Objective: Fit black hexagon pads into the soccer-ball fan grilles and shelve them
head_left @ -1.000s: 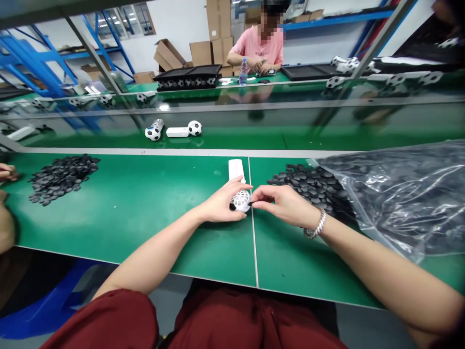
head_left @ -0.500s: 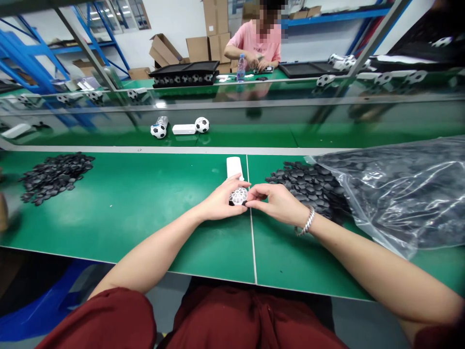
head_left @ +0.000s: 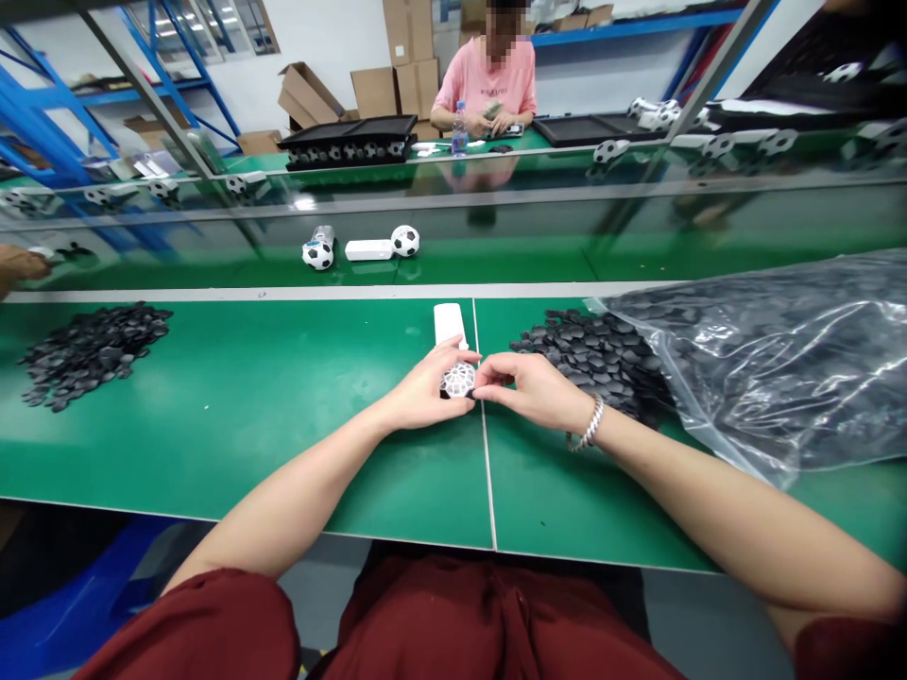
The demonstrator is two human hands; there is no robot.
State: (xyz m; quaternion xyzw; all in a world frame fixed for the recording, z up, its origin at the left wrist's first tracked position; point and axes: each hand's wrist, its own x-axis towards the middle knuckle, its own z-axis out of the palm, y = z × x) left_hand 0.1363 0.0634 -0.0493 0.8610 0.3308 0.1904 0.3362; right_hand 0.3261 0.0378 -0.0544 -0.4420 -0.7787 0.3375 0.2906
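A white handheld fan with a round, webbed head (head_left: 457, 380) lies on the green table, its pale handle (head_left: 448, 323) pointing away from me. My left hand (head_left: 429, 387) curls around the left side of the head, thumb in front and fingers behind. At the head's right edge, my right hand (head_left: 521, 387) has thumb and forefinger pinched together. Something dark shows by those fingertips, but I cannot make out whether it is a loose piece or part of the fan. Just right of this hand lies a heap of small black pieces (head_left: 591, 354).
A clear plastic bag (head_left: 794, 368) of black pieces covers the right side. Another black heap (head_left: 99, 349) lies left. Beyond the table's raised edge, football-headed items (head_left: 405, 242) lie on a green conveyor (head_left: 510, 260). A co-worker in pink (head_left: 488, 85) sits opposite.
The view has shifted slightly. The football-headed items on the conveyor have moved right. Another person's hand has appeared at the far left. My hands keep nearly the same hold at the fan's head.
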